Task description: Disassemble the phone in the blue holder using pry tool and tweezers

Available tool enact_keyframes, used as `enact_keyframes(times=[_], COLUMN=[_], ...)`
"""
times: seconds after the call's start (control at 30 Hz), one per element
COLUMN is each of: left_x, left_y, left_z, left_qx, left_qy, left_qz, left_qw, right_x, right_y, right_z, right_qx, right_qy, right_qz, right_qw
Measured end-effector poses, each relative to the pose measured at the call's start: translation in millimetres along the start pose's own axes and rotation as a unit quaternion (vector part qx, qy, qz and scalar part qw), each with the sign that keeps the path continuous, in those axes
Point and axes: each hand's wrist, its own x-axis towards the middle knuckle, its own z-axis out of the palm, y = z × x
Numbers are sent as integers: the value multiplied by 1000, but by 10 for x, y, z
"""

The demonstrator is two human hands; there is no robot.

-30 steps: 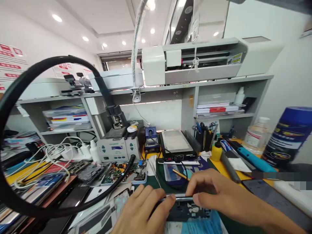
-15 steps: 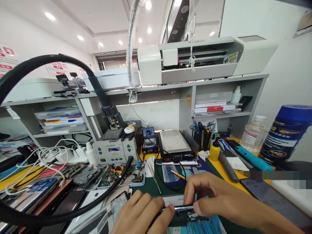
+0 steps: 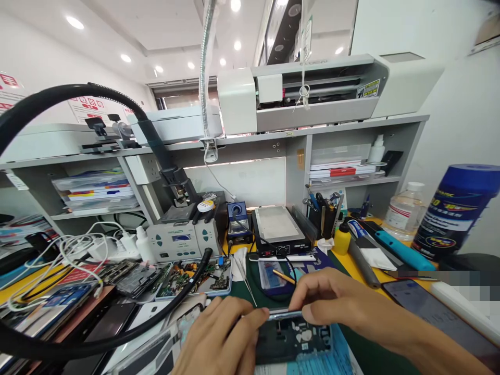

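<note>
An opened phone body (image 3: pixel 294 338) with its dark insides showing lies at the bottom centre on the green mat (image 3: pixel 363 354). My left hand (image 3: pixel 216 338) grips its left end, fingers curled round the edge. My right hand (image 3: pixel 336 304) pinches the phone's shiny top rim from the right, thumb and forefinger closed on it. Both hands hold the phone tilted up toward me.
A thick black hose (image 3: pixel 156 146) loops across the left. Behind the hands stand a grey rework station (image 3: pixel 182 242), a heating plate (image 3: pixel 282 229) and a tray of circuit boards (image 3: pixel 195 276). A blue can (image 3: pixel 453 208), a clear bottle (image 3: pixel 404 213) and a dark phone (image 3: pixel 433 312) sit on the right.
The phone body has been raised and tilted toward me, showing more of its insides. Both hands keep their grip; the view has shifted slightly.
</note>
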Motion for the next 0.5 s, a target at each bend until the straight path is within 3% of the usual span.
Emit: enact_keyframes(times=[0.2,0.5], left_x=[53,68], left_y=[35,102], left_z=[-98,-143], left_qx=[-134,-209], left_qy=[-63,-111], left_qz=[-106,-215], left_qw=[983,947], right_x=[-2,15], right_y=[21,41], right_z=[9,28], right_qx=[-14,-19], right_qy=[-2,-17], right_qz=[9,-2], right_qw=[1000,1000])
